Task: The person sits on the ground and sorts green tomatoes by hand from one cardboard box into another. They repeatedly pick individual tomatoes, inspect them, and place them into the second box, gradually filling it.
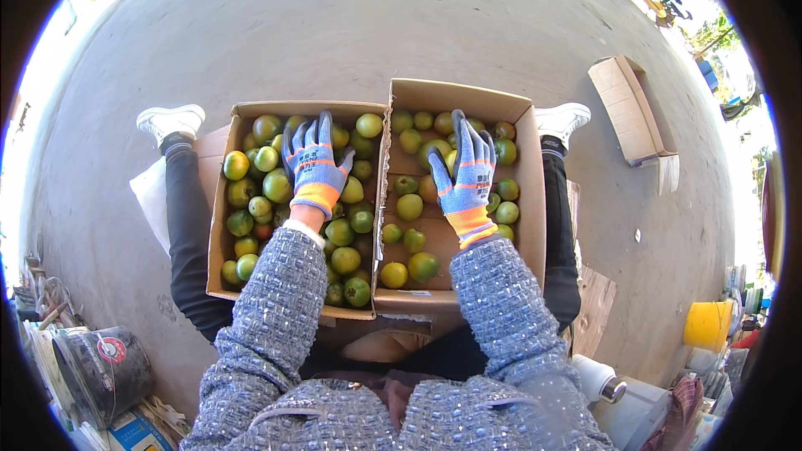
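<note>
Two cardboard boxes of green and orange-tinged tomatoes stand side by side between my legs. My left hand [315,161], in a blue and orange work glove with dark fingertips, is palm down over the upper part of the left cardboard box [219,225], which is densely filled. My right hand [465,170], gloved alike, lies over the upper part of the right cardboard box [532,200], with thumb and fingers apart. Tomatoes touch or lie just under both hands; the palms are hidden, so any grip is unclear. A yellowish tomato [394,275] sits in the right box's near left corner.
An open cardboard box [630,113] lies on the concrete floor at the upper right. A black bucket [106,369] is at the lower left. At the lower right are a yellow bucket [708,326], a white bottle [595,376] and mixed items.
</note>
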A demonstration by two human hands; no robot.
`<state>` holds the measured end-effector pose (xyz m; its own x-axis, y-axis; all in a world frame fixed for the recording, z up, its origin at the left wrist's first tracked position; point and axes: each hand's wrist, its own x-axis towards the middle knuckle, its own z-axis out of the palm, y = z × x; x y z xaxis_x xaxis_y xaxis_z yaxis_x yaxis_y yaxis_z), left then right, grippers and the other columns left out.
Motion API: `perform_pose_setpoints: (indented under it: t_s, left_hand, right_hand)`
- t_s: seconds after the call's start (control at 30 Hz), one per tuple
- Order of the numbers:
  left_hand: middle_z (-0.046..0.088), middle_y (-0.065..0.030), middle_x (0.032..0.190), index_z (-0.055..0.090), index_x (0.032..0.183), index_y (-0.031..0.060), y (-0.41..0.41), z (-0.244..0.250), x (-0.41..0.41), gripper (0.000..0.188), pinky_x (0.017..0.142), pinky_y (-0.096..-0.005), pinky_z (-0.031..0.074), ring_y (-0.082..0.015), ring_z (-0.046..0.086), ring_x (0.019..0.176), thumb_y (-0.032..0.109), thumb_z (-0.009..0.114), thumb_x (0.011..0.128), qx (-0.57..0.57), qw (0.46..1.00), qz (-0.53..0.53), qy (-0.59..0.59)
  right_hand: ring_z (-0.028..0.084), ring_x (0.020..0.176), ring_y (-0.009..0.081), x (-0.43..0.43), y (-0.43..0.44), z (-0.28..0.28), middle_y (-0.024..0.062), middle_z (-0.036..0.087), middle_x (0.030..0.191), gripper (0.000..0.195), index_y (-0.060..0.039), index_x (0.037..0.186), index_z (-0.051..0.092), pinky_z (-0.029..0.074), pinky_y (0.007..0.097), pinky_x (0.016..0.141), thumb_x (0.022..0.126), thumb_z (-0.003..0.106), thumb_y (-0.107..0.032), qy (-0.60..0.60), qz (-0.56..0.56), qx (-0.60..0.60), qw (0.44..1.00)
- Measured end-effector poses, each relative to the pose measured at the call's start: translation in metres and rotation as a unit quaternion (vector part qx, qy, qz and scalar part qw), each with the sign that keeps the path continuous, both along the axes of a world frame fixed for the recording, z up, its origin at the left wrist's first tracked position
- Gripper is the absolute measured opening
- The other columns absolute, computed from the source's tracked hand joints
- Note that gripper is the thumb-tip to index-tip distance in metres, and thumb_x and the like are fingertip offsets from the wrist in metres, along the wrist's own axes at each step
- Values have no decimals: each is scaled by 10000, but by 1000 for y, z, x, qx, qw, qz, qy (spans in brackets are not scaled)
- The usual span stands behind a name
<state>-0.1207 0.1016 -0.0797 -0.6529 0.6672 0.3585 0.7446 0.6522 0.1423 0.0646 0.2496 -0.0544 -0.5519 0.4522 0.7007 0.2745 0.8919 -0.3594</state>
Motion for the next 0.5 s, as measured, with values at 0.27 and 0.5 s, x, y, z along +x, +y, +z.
perform_pose_setpoints:
  t_s: [0.27, 0.5]
  left_hand:
    - [581, -98, 1178, 418, 1404, 87, -1, -1, -2, 839, 1087, -475, 253, -292, 481, 1155, 382, 781, 707, 75, 996, -9, -51]
    - [607, -143, 1162, 417, 1404, 12, -1, 20, 42, 886, 982, -402, 407, -281, 564, 1054, 276, 839, 672, 379, 788, -230, -428]
  right_hand:
    - [494, 1177, 297, -2, -6, 0, 110, 543, 1316, 676, -29, 1358, 467, 331, 470, 1052, 783, 720, -280, -15, 70, -18, 997]
    - [467, 1233, 311, -5, -21, 13, 124, 498, 1354, 825, -65, 1371, 442, 329, 495, 1066, 691, 780, -388, -52, 235, -8, 971]
